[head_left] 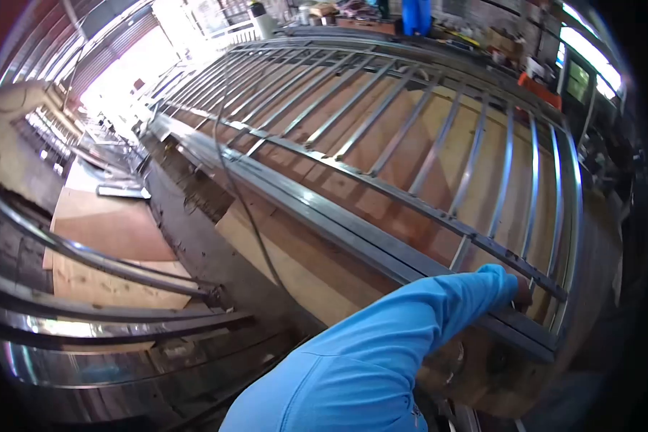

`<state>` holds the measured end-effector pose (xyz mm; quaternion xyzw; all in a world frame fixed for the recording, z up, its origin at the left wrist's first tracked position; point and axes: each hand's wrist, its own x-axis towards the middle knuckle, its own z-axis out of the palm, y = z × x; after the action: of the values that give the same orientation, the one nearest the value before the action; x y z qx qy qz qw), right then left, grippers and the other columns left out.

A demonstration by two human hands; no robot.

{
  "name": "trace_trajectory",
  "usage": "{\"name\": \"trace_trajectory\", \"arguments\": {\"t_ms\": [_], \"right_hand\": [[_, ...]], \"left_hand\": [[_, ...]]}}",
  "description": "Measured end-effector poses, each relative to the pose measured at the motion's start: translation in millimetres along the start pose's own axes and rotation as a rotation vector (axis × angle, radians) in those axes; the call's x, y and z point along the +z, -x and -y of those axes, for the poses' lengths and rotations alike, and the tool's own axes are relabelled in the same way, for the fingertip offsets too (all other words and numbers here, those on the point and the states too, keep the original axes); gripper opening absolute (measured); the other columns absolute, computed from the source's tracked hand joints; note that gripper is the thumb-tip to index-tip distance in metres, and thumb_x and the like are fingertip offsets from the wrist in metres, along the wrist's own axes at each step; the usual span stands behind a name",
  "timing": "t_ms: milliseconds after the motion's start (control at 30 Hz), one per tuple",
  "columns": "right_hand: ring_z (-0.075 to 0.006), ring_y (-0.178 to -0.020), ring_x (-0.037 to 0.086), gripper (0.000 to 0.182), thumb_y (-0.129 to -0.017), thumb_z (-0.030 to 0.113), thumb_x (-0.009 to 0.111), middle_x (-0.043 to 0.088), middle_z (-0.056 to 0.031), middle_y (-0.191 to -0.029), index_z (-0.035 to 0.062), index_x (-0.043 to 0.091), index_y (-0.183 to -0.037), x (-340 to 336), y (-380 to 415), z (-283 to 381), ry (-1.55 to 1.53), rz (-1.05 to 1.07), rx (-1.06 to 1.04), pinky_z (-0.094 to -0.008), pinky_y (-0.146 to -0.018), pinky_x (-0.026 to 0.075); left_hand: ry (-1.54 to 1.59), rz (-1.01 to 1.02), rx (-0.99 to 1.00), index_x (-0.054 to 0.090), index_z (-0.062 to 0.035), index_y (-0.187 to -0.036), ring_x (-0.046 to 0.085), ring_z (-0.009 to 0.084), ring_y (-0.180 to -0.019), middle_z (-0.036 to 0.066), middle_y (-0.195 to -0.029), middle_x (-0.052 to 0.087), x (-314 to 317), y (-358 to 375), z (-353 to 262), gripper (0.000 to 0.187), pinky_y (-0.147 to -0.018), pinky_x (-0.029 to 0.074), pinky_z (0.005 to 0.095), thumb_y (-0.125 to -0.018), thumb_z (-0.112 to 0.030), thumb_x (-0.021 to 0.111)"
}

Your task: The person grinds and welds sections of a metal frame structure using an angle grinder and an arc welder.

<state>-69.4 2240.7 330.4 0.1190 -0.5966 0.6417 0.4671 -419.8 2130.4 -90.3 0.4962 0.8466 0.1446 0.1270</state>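
My left arm, in a light blue sleeve, stretches from the bottom middle towards the right. Only a small part of my left hand (523,289) shows past the cuff, at the near right corner of a large metal frame (381,183) with many parallel bars. The hand is at or very close to the frame's lower rail (497,250). Its fingers are hidden, so whether they grip the rail does not show. Long metal tubes (317,209) lie side by side along the frame's near side, partly under my forearm. My right hand is out of view.
Wooden boards (367,137) lie beneath the frame. A dark cable (241,194) hangs across the near tubes. On the left are curved-looking metal bars (86,252) and plywood sheets (115,223). A blue container (415,16) and an orange object (540,90) stand at the back.
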Motion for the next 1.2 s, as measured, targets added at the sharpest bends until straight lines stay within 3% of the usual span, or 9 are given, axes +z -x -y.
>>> {"name": "trace_trajectory", "arguments": {"t_ms": [167,400,500,567,600,667,700,967,1200], "right_hand": [[-0.0187,-0.061,0.053,0.051,-0.093,0.048,0.057,0.062,-0.0124,-0.093,0.0019,0.056,-0.115,47.0,-39.9,1.0,0.428,0.242,0.023,-0.0314,-0.053,0.046],[-0.0168,-0.06,0.053,0.054,-0.091,0.045,0.058,0.062,-0.0093,-0.088,0.0009,0.055,-0.122,81.8,-103.8,-25.7,1.002,0.668,0.213,-0.0315,-0.054,0.047],[-0.0161,-0.065,0.056,0.059,-0.086,0.043,0.064,0.062,-0.0092,-0.09,0.0016,0.053,-0.127,91.1,-104.2,-55.4,1.124,0.802,0.342,-0.0315,-0.06,0.048],[-0.0158,-0.077,0.06,0.072,-0.077,0.042,0.075,0.063,-0.0107,-0.097,0.0037,0.047,-0.132,102.3,-76.0,-90.4,1.042,0.898,0.391,-0.0314,-0.07,0.049],[-0.0156,-0.082,0.063,0.08,-0.073,0.041,0.08,0.064,-0.0114,-0.101,0.0047,0.044,-0.135,105.8,-62.6,-106.3,1.006,0.941,0.453,-0.0314,-0.075,0.05],[-0.0158,-0.088,0.062,0.084,-0.071,0.045,0.082,0.064,-0.0123,-0.096,0.0048,0.043,-0.135,103.3,-67.0,-132.0,0.938,1.04,0.72,-0.032,-0.08,0.049],[-0.0204,-0.09,0.064,0.079,-0.073,0.045,0.081,0.066,-0.0149,-0.097,0.0046,0.046,-0.131,107.0,-71.5,-140.6,0.973,1.106,0.773,-0.035,-0.08,0.051],[-0.0354,-0.092,0.066,0.062,-0.079,0.048,0.077,0.067,-0.0228,-0.096,0.0008,0.058,-0.115,120.9,-81.0,-216.8,1.07,1.568,0.884,-0.0426,-0.079,0.051],[-0.0359,-0.089,0.067,0.067,-0.078,0.051,0.076,0.068,-0.0224,-0.093,0.0005,0.058,-0.118,136.4,-76.4,-241.8,1.037,1.72,1.023,-0.0423,-0.079,0.052]], "left_hand": [[-0.104,0.111,0.01,0.059,-0.0256,-0.132,0.065,0.0313,-0.103,0.009,-0.122,0.066,-17.3,-7.1,-13.1,0.051,-0.09,0.05,0.0453,-0.084,-0.044,0.061],[0.116,-0.073,-0.19,0.073,-0.0115,-0.104,0.066,0.0349,-0.1,0.013,-0.112,0.069,-45.4,50.3,-30.2,0.034,-0.089,0.051,0.0469,-0.082,-0.036,0.064],[0.336,-0.083,-0.16,0.067,-0.0275,-0.119,0.063,0.0362,-0.105,0.014,-0.112,0.068,-61.6,91.2,-32.6,0.041,-0.089,0.049,0.0496,-0.083,-0.048,0.065],[0.16,0.029,-0.121,0.068,-0.0166,-0.114,0.063,0.0378,-0.1,0.016,-0.108,0.068,-60.7,85.2,-26.5,0.037,-0.088,0.049,0.0511,-0.087,-0.04,0.062],[0.189,-0.085,0.097,0.066,-0.0118,-0.114,0.065,0.0361,-0.091,0.017,-0.104,0.068,-55.0,102.1,-14.7,0.034,-0.081,0.052,0.0471,-0.087,-0.033,0.065],[1.332,-0.019,-0.44,0.064,-0.0074,-0.112,0.067,0.0262,-0.084,0.013,-0.099,0.069,-57.0,108.1,-30.8,0.031,-0.073,0.055,0.0388,-0.088,-0.027,0.066],[1.609,-0.013,-0.684,0.064,-0.0057,-0.111,0.067,0.0224,-0.084,0.011,-0.098,0.069,-83.9,118.4,-45.9,0.03,-0.072,0.055,0.036,-0.088,-0.026,0.065],[1.487,-0.076,-0.575,0.063,0.0032,-0.108,0.067,0.0203,-0.082,0.013,-0.094,0.069,-75.7,118.3,-45.9,0.033,-0.072,0.055,0.0344,-0.085,-0.021,0.064],[1.457,-0.016,-0.585,0.062,0.0024,-0.108,0.065,0.0185,-0.082,0.011,-0.093,0.068,-77.7,119.3,-45.9,0.03,-0.074,0.053,0.0324,-0.087,-0.019,0.064]]}}
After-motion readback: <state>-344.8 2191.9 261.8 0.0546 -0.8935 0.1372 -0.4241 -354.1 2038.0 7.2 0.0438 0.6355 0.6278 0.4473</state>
